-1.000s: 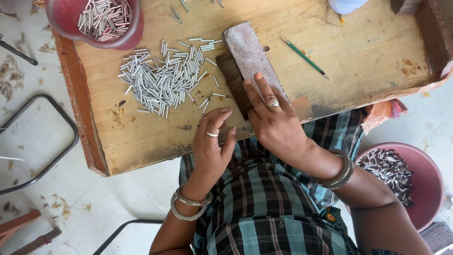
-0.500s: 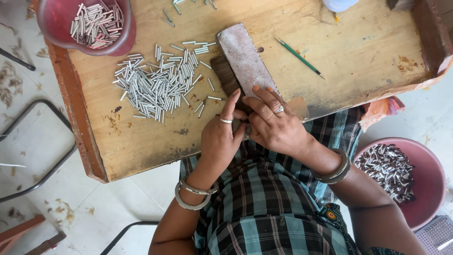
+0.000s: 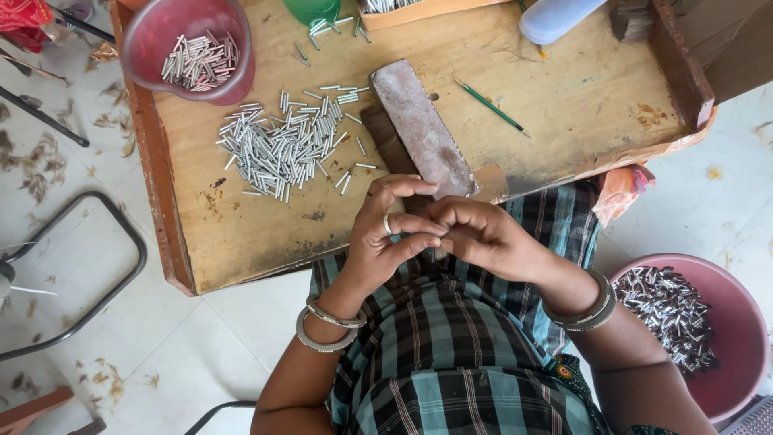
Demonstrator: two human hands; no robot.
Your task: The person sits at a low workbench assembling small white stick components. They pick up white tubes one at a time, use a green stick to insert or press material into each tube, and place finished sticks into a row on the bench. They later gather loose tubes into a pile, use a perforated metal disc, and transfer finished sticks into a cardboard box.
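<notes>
In the head view, your left hand (image 3: 385, 234) and right hand (image 3: 483, 235) meet at the centre of the frame, just below the near edge of the wooden tray (image 3: 241, 242) and over your checked lap. Both wrists are bent inward and the fingers curl toward each other, fingertips touching. Something small may be pinched between them, but you cannot tell what, nor whether either hand is truly clamped on it. Bangles ring both wrists.

Just above your hands, a flat rusty block (image 3: 420, 129) lies slanted on the tray, its lower end near your fingers. The loose pile of small grey sticks (image 3: 288, 145) sits up and to the left of your left hand, well within the tray. A pink bowl (image 3: 233, 76) holding more sticks stands at the upper left corner, and a green pencil (image 3: 491, 107) lies to the right of the block.

The tray's raised rim runs down the left side and the right end; bare wood lies open to the right of the block. A larger pink basin (image 3: 733, 322) of sticks sits at lower right, beside your right forearm.
</notes>
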